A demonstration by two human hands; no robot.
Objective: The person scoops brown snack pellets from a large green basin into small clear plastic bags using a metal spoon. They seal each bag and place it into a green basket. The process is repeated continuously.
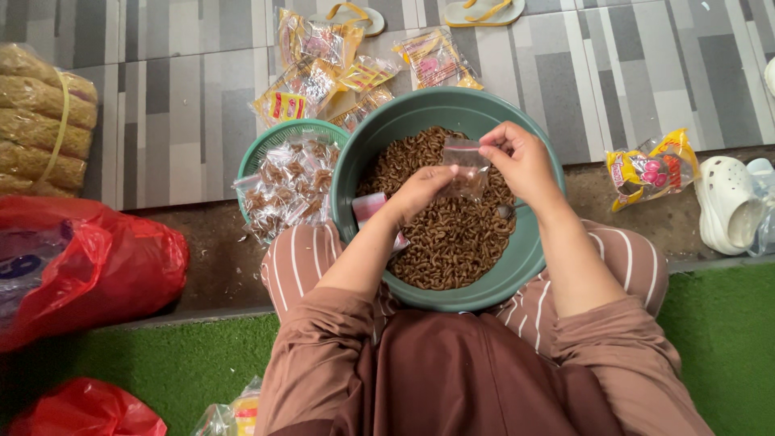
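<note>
A large green basin rests on my lap, filled with brown curled snack pieces. Above it both hands hold a small clear plastic bag. My left hand pinches its lower left side, and my right hand grips its top edge by the red strip. A stack of small empty bags lies at the basin's left rim, partly hidden by my left wrist.
A smaller green basket of filled little packets sits left of the basin. Yellow snack packs lie on the tiled floor, one pack at right. Red plastic bags and bundled noodle-like snacks are at left; a white clog sits right.
</note>
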